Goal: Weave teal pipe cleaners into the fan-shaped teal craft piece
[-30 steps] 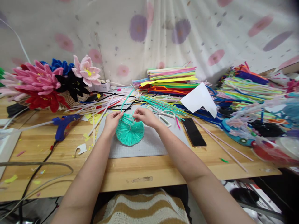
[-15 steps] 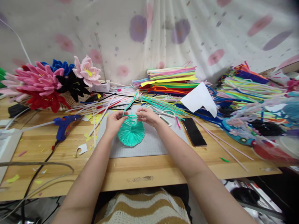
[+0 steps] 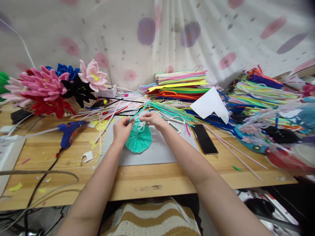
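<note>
A round, pleated teal disc (image 3: 139,143) lies on the grey cutting mat (image 3: 162,154) in front of me. Pale and teal looped strands (image 3: 138,124) rise at its far edge, between my hands. My left hand (image 3: 122,128) is closed, thumb and fingers pinching a teal pipe cleaner (image 3: 140,110) that slants up to the right. At the right side of the loops, my right hand (image 3: 153,119) has its fingertips pinched together. What those fingertips hold is too small to make out. Scissors (image 3: 174,124) with pale handles lie just beyond my right wrist.
A blue glue gun (image 3: 67,132) with its cord lies to the left, below fuzzy flowers (image 3: 44,87). Behind the mat are loose teal pipe cleaners (image 3: 169,109) and stacked coloured bundles (image 3: 182,83). A phone (image 3: 204,139) and white paper (image 3: 210,103) are on the right.
The teal pipe cleaner in my left hand has tipped lower, toward the right. My right hand has shifted slightly left, nearer the left one. The disc has hardly moved.
</note>
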